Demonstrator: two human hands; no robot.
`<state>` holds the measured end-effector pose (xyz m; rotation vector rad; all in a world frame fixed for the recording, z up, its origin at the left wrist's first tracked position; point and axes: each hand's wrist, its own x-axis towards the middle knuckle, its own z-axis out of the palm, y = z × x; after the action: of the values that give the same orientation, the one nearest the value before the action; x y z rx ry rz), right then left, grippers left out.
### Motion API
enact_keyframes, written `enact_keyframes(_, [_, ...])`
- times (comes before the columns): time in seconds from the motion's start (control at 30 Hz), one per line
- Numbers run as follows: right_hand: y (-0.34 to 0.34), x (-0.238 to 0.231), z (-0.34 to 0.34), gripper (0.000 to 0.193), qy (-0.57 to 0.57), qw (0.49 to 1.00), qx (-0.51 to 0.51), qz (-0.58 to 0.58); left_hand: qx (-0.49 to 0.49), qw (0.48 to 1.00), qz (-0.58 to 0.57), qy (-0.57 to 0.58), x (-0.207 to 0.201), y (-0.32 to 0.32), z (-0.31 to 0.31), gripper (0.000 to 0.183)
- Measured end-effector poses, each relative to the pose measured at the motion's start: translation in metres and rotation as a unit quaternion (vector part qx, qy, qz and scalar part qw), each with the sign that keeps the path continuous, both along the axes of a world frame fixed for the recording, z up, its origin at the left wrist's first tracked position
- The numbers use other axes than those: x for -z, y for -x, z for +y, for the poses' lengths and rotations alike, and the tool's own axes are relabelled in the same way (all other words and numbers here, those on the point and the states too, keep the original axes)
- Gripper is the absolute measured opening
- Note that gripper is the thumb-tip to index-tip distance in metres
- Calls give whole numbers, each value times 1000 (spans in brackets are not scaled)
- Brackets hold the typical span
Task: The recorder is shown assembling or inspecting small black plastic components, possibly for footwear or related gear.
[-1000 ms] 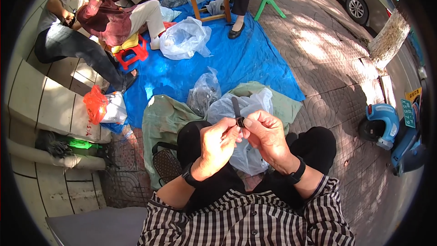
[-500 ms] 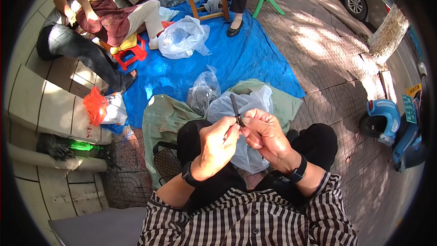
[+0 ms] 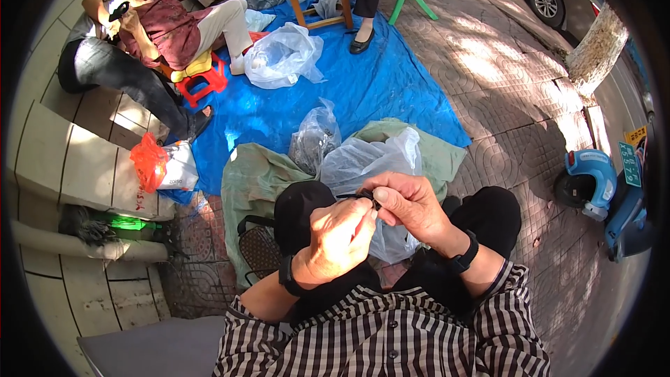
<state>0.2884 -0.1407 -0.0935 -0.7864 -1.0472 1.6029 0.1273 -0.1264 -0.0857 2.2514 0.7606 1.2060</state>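
In front of my knees, my left hand and my right hand meet with fingers pinched on a small black strip-like piece. Most of it is covered by the fingers, so its kind cannot be made out. Below and beyond the hands, a translucent plastic bag lies crumpled between my legs over a green cloth. Beside it stands a smaller clear bag with dark contents. A brown patterned bag rests by my left knee.
A blue tarp spreads ahead, with a white plastic bag and a wooden stool on it. People sit at the left and far side. An orange bag lies left; a blue scooter stands right on the paving.
The black strip stood upright above my fingers; now it lies lower, mostly hidden between them. My left hand has tilted over, and my right hand has shifted slightly.
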Motion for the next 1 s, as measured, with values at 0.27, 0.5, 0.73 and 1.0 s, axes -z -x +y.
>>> enact_keyframes(0.27, [0, 6, -2, 10, -13, 999, 52, -10, 76, 927, -77, 358, -2, 18, -7, 6])
enact_keyframes(0.5, [18, 15, 0, 8, 58, 989, 126, 43, 28, 942, -92, 321, 6, 15, -19, 7])
enact_keyframes(0.73, [12, 12, -2, 9, 44, 991, 108, -65, 51, 906, -131, 400, -5, 36, -1, 10])
enact_keyframes(1.0, [-21, 79, 22, 20, 307, 939, 124, 89, -197, 867, -84, 449, 50, 183, 86, 20])
